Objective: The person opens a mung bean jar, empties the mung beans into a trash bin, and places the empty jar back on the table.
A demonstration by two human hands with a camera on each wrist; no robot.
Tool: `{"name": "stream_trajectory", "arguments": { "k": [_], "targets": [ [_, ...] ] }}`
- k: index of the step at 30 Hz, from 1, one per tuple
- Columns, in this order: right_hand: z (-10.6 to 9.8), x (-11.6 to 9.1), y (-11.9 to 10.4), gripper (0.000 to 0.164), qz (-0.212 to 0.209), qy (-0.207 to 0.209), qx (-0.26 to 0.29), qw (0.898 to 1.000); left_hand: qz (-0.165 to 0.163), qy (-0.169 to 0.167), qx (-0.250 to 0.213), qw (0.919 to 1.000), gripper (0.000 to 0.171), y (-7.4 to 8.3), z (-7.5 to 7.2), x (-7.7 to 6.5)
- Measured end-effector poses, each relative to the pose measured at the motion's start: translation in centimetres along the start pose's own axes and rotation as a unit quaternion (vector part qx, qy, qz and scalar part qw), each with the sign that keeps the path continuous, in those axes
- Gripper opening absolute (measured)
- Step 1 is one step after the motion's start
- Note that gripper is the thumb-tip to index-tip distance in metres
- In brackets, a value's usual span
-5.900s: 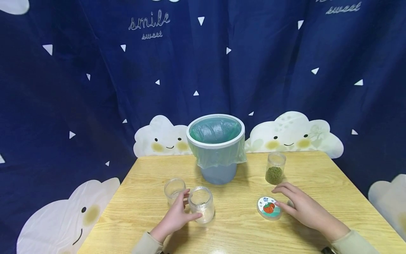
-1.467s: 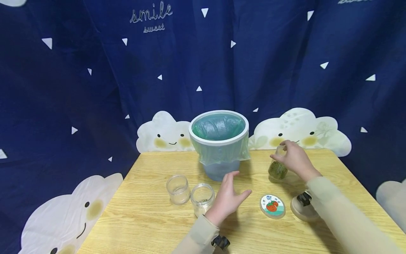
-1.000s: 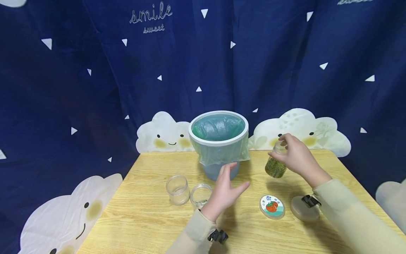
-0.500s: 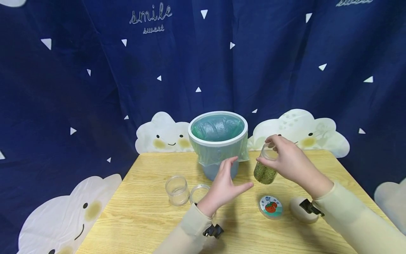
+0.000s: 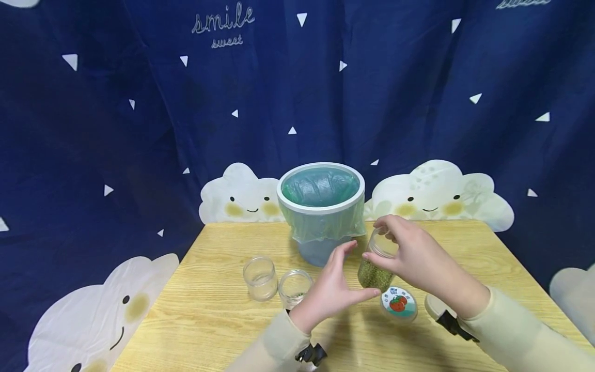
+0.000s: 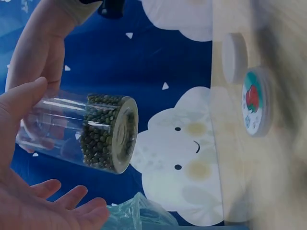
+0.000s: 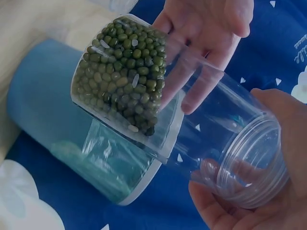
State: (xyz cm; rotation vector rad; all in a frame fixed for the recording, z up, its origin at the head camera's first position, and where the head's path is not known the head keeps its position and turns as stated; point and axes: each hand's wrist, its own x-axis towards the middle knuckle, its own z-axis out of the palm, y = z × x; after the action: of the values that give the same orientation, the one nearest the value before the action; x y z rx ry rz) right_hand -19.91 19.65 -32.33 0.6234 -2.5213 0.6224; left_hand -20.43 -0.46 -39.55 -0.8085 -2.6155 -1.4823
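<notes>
My right hand (image 5: 416, 253) grips a clear screw-neck jar (image 5: 374, 274) around its neck, fingers and thumb at the rim. Green mung beans (image 7: 122, 72) with a few white, rice-like grains fill its lower part. The jar hangs tilted above the table. My left hand (image 5: 327, 289) is spread beside it, thumb and fingers apart, holding nothing; in the right wrist view its fingers show behind the jar. Below the jar lies a round lid (image 5: 398, 304) with a red fruit picture. A plain pale lid (image 5: 434, 306) is partly hidden by my right wrist.
A bin (image 5: 321, 250) with a white rim and green liner stands at the table's back. Left of my left hand are two open clear jars: one empty-looking jar (image 5: 259, 279), and another jar (image 5: 294, 289) with a little inside, partly covered by that hand.
My right hand has lifted the mung bean jar from the back right and brought it left and nearer, beside my left hand. Earlier, my left hand let go of the clear jar.
</notes>
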Motion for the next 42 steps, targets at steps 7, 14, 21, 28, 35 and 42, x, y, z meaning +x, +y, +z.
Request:
{"name": "stream_trajectory", "arguments": {
  "k": [7,14,21,28,35,42],
  "targets": [
    [0.9,-1.4,-1.0,0.052,-0.041,0.017,0.002,0.999,0.007,-0.024,-0.039,0.9989,0.101,-0.5,0.9,-1.6],
    [1.4,-3.1,-1.9,0.048,-0.072,0.032,0.012,0.997,0.022,-0.034,-0.07,0.9967,0.092,-0.9,2.3,-3.1],
    [2.1,-4.4,-2.4,0.049,-0.069,0.022,0.017,0.997,0.039,-0.04,-0.068,0.9961,0.081,-1.6,3.4,-4.2],
    [2.5,-5.3,-2.6,0.048,-0.071,0.026,0.022,0.997,0.045,-0.067,-0.072,0.9941,0.08,-2.3,4.0,-5.0],
    [2.9,-6.0,-2.6,0.049,-0.059,0.021,0.022,0.998,0.059,-0.086,-0.074,0.9919,0.076,-3.0,4.4,-5.5],
    [3.2,-6.5,-2.2,0.049,-0.038,0.005,0.034,0.999,0.06,-0.079,-0.064,0.993,0.072,-3.4,4.2,-5.6]
  ]
}}
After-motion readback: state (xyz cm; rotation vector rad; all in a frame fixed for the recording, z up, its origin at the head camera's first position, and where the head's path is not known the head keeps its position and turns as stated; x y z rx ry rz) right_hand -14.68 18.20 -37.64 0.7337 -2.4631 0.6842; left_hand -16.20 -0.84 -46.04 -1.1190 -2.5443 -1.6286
